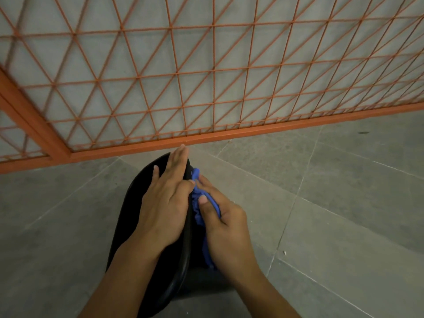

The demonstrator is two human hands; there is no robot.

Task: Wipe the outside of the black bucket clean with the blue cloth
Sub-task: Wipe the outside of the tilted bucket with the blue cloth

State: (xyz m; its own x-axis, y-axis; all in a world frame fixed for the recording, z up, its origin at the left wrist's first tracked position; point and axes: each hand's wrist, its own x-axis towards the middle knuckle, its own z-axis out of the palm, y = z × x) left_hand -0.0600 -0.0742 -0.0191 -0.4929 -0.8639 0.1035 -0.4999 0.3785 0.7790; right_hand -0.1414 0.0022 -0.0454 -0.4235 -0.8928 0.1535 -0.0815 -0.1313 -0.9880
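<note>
The black bucket (128,210) lies on the grey tiled floor below me, its rim (183,255) running down the middle of the view. My left hand (165,203) rests flat on the bucket with fingers stretched out towards the far end. My right hand (222,221) is closed on the bunched blue cloth (197,203) and presses it against the bucket's right side, just beside the rim. Part of the cloth hangs down under my right palm. Most of the bucket is hidden by my hands and forearms.
An orange metal grille (213,70) with a thick bottom rail (229,134) stands just beyond the bucket. Grey floor tiles (344,191) spread to the left and right. A small white speck (285,252) lies on the floor at right.
</note>
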